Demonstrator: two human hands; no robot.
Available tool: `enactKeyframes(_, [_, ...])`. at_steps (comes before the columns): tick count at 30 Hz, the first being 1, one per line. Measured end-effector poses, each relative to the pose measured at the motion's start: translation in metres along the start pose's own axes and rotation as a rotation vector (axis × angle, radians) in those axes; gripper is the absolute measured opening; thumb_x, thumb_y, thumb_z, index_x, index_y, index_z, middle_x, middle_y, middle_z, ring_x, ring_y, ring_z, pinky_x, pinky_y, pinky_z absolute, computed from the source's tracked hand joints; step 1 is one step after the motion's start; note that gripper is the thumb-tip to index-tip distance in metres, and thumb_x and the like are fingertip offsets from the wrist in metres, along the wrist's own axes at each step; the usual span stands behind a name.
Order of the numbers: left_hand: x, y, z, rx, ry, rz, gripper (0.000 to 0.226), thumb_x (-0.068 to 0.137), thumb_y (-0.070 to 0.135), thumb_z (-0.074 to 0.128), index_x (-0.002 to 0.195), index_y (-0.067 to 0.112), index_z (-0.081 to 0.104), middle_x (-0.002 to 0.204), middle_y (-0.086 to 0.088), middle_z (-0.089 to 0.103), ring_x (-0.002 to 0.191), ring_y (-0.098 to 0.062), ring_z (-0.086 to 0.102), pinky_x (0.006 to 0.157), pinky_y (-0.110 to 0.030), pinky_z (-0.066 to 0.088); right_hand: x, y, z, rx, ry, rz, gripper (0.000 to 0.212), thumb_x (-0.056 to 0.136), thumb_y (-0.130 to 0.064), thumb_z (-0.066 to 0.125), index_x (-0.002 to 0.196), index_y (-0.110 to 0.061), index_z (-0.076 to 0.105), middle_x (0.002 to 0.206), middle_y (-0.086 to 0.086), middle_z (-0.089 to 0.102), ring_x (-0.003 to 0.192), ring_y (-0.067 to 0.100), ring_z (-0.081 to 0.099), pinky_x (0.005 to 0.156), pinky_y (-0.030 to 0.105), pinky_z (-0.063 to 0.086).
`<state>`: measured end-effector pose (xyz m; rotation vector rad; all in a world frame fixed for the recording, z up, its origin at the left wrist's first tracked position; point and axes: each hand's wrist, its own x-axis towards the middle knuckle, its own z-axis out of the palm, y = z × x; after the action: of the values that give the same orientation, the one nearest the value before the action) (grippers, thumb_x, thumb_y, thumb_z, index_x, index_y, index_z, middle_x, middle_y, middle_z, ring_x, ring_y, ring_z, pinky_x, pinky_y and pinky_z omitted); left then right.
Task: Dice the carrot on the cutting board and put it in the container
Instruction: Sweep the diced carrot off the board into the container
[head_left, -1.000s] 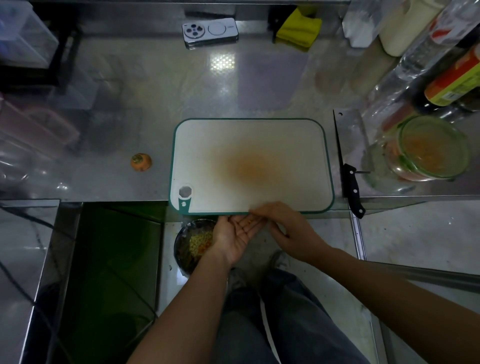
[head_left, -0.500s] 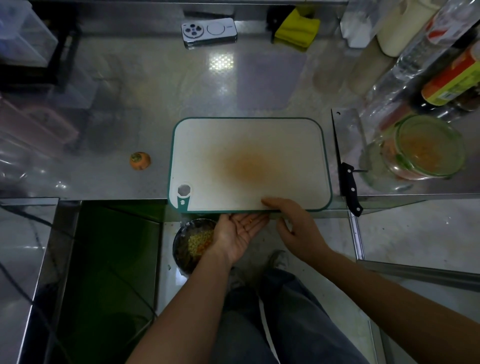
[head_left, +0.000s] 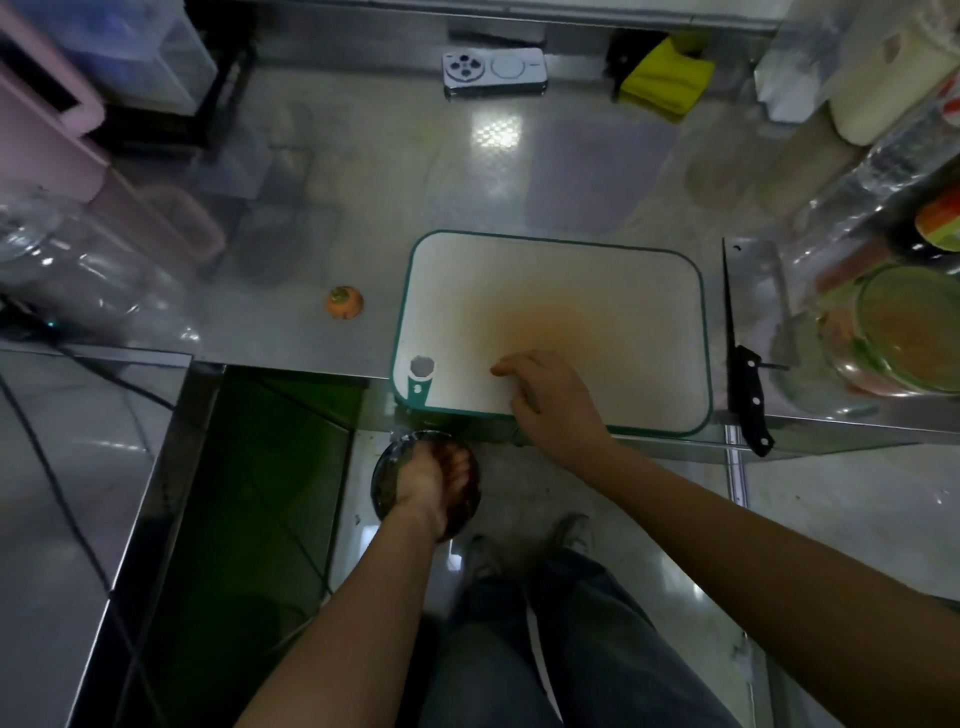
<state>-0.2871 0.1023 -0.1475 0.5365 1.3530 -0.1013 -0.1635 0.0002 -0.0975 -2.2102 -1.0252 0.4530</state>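
Head view: cutting board (head_left: 571, 280) has no carrot pieces on it, only an orange stain mid-board. The diced carrot looks to be already in the glass container (head_left: 904, 327), far right on the counter, past the knife (head_left: 748, 384).

Only carrot left out is the stub end (head_left: 344, 302) on the steel counter. It sits just left of the board, apart from it, and is round, so no long axis to speak of.

Right hand (head_left: 553, 397) rests on the board's near edge, fingers loosely curled, index pointing left, holding nothing.

Left hand (head_left: 434, 480) is down below counter level, over a dark bowl (head_left: 382, 478) on the floor. It's back-on to the camera, so I can't tell if it grips anything.

Key geometry: stub is left and farther out from both hands, with the right hand nearer at counter height. Container and knife are on the right side — knife lies along the board's right edge, handle toward the person.

My read: dicing is done and this is cleanup.
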Motion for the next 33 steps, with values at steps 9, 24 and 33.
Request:
enactKeyframes(9, [-0.018,0.024,-0.023,0.798,0.535,0.661,0.037,0.095,0.033,0.045,0.090,0.007,0.070,0.091,-0.017,0.069,0.085,-0.033,0.064,0.078,-0.037,0.053,0.017,-0.017,0.014,-0.178,-0.062,0.017,0.041,0.084,-0.013,0.051,0.123,-0.010,0.060,0.144,0.015,0.044,0.129,0.035,0.041,0.105,0.043,0.033])
enactKeyframes(24, [-0.013,0.153,-0.013,1.186,0.539,1.025,0.057,0.095,0.027,0.053,0.147,0.025,0.030,0.151,-0.008,0.029,0.130,-0.031,0.031,0.105,-0.041,0.031,0.053,-0.023,0.017,-0.397,-0.030,-0.008,0.031,0.082,-0.024,0.048,0.109,-0.017,0.063,0.119,0.007,0.056,0.108,0.030,0.050,0.084,0.037,0.039])
enactKeyframes(33, [-0.021,0.117,-0.041,1.204,0.375,1.219,0.021,0.080,0.013,0.067,0.100,0.012,0.060,0.102,-0.012,0.050,0.096,-0.029,0.051,0.082,-0.041,0.049,0.057,-0.038,0.035,-0.357,-0.081,-0.060,0.039,0.083,-0.028,0.039,0.112,-0.014,0.061,0.125,0.012,0.054,0.114,0.032,0.048,0.088,0.039,0.039])
